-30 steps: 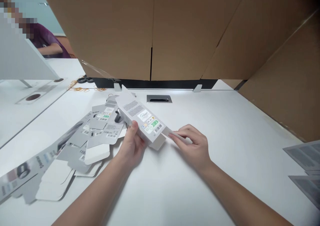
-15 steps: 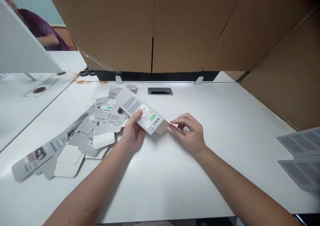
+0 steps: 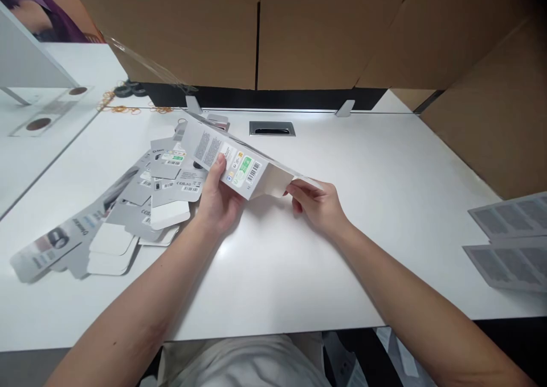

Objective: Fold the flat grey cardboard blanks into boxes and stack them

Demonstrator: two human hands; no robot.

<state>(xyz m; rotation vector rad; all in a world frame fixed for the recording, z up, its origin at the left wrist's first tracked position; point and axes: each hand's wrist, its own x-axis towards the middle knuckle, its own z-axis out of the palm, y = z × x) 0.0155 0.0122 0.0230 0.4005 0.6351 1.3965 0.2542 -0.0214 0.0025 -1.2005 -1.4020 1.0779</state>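
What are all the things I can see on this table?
Carton: one, grey with labels, held above the table in the middle.
Flat cartons: a loose pile, grey and white, left.
Printed sheets: two or more, grey, right edge.
Rubber bands: several, tan, far left.
Cardboard boxes: brown, along the back and right.
Cable slot: one, grey, at the back.
Table: one, white.
Left hand: grips the carton.
Right hand: fingers pinch its end flap.
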